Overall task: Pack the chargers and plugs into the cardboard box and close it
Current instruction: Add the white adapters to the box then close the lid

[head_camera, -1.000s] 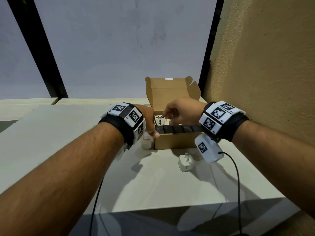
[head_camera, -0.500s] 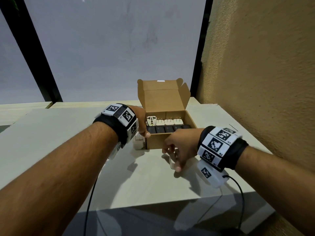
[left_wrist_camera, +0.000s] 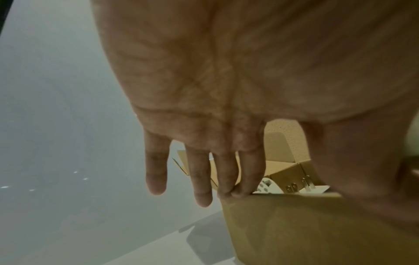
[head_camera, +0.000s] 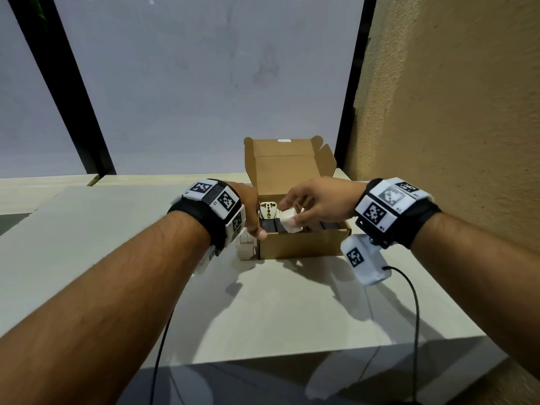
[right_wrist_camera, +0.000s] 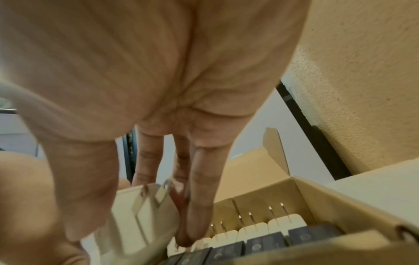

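Observation:
The open cardboard box (head_camera: 304, 244) stands on the pale table with its lid raised at the back. A row of black chargers (right_wrist_camera: 265, 242) fills its front, and white chargers (right_wrist_camera: 251, 231) with prongs up stand behind them. A white plug adapter (head_camera: 268, 210) stands at the box's back left. My right hand (head_camera: 289, 214) holds a white charger (head_camera: 290, 222) between thumb and fingers just above the box's left part. My left hand (head_camera: 254, 223) rests on the box's left front corner, and its straight fingertips (left_wrist_camera: 235, 192) touch the rim. Another white charger (head_camera: 247, 247) sits on the table against the box's left side.
A rough tan wall (head_camera: 453, 112) rises close on the right of the box. Pale panes with black frame bars (head_camera: 73, 92) stand behind the table. The table's front edge (head_camera: 321, 355) is near me, and a black cable (head_camera: 415, 302) hangs from my right wrist.
My right hand dropped to the table in front of the box, took the white charger lying there and lifted it over the box. My left hand stayed at the box's corner.

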Tool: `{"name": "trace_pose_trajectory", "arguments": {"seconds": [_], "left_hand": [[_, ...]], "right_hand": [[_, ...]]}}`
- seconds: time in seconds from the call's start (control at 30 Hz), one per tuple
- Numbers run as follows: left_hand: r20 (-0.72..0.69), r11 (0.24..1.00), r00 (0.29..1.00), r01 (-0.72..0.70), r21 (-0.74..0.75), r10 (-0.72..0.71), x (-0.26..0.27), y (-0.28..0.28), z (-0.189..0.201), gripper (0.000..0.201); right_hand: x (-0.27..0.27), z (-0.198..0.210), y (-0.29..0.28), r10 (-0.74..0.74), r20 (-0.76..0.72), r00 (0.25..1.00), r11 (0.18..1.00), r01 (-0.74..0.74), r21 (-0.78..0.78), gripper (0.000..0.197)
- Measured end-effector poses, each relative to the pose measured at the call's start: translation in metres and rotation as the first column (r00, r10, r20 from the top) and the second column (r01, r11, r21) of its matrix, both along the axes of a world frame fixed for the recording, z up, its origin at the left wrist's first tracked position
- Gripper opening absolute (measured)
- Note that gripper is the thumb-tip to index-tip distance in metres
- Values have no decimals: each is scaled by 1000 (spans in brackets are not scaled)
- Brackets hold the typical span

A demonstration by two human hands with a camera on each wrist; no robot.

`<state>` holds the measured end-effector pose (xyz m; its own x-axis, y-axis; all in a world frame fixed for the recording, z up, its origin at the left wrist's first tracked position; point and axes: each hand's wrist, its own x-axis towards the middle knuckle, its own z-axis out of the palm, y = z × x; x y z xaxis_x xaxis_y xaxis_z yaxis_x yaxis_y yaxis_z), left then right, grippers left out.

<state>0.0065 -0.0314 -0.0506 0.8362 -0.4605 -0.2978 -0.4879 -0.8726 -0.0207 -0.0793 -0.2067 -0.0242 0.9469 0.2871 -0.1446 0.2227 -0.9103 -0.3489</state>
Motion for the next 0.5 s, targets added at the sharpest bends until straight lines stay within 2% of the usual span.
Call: {"name": "trace_pose_trajectory", "arguments": {"seconds": [0.17,0.33,0.5], "left_hand": [[49,999,999,2,52,-5,-1,-4,-2,75],[36,999,999,28,43,-30,-3,-4,-1,66],[33,998,999,13,56,-15,1,-4,-5,71]], "right_hand": [[14,-14,2,-103,124,987,990,90,108,33],[20,-19,1,-134,114,984,979,114,172,28],[23,-19,-7,-193,127,973,962,162,221,18]]}}
